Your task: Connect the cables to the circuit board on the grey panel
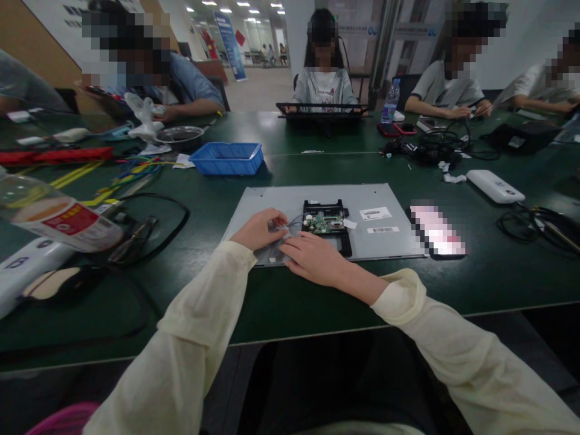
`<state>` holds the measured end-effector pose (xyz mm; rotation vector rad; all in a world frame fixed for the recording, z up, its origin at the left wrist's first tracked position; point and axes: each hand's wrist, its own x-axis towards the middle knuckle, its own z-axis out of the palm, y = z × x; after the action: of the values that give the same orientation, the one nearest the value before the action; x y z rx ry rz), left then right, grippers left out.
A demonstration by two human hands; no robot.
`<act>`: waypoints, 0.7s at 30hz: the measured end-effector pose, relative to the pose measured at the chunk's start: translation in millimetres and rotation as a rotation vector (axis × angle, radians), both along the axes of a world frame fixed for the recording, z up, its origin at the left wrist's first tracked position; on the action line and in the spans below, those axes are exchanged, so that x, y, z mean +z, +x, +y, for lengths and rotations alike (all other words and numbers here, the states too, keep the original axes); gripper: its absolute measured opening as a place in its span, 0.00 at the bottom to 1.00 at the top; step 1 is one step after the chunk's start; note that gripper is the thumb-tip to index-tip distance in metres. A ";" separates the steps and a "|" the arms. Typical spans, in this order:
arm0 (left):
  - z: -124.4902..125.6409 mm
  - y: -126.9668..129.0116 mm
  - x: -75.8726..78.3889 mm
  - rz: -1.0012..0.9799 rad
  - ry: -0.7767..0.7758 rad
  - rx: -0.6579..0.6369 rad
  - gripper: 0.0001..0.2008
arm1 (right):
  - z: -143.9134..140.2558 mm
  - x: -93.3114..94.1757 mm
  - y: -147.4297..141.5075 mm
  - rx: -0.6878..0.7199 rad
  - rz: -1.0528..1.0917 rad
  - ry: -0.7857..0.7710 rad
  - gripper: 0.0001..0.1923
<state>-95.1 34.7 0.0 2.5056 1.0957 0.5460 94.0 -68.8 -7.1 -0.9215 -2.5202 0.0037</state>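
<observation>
A grey metal panel (371, 196) lies flat on the dark green table (290, 302) in front of me. A black frame with a green circuit board (327, 222) sits at its middle. My left hand (259, 229) rests on the panel's near left part, fingers curled around thin grey wires (293, 220) that run to the board. My right hand (312, 257) lies beside it at the panel's near edge, fingertips pressing on the same wires. What the fingers pinch is partly hidden.
A phone (435, 232) lies right of the panel. A blue bin (226, 158) stands behind it. A plastic bottle (58, 217), black cables (149, 232) and coloured wires (131, 169) are at left. A white device (495, 185) and cables are at right. Several people sit around the table.
</observation>
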 end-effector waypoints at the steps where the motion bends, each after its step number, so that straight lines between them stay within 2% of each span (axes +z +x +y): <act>1: -0.1 0.2 0.4 -0.002 -0.002 0.003 0.12 | -0.1 0.1 0.1 -0.002 0.000 0.001 0.13; 10: -0.8 -0.9 1.8 -0.005 0.052 -0.019 0.11 | 0.2 0.2 2.3 0.017 0.014 -0.018 0.14; 17: 0.4 -1.3 8.7 -0.091 0.251 0.195 0.11 | -3.1 4.0 3.8 0.009 0.108 -0.035 0.18; 21: 6.1 -6.5 6.2 -0.110 0.292 0.268 0.13 | -2.0 7.3 6.8 -0.018 0.190 -0.077 0.19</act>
<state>-101.5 40.9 6.2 2.5419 1.4070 0.9701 100.8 -70.8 0.2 -0.9278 -2.3505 0.1756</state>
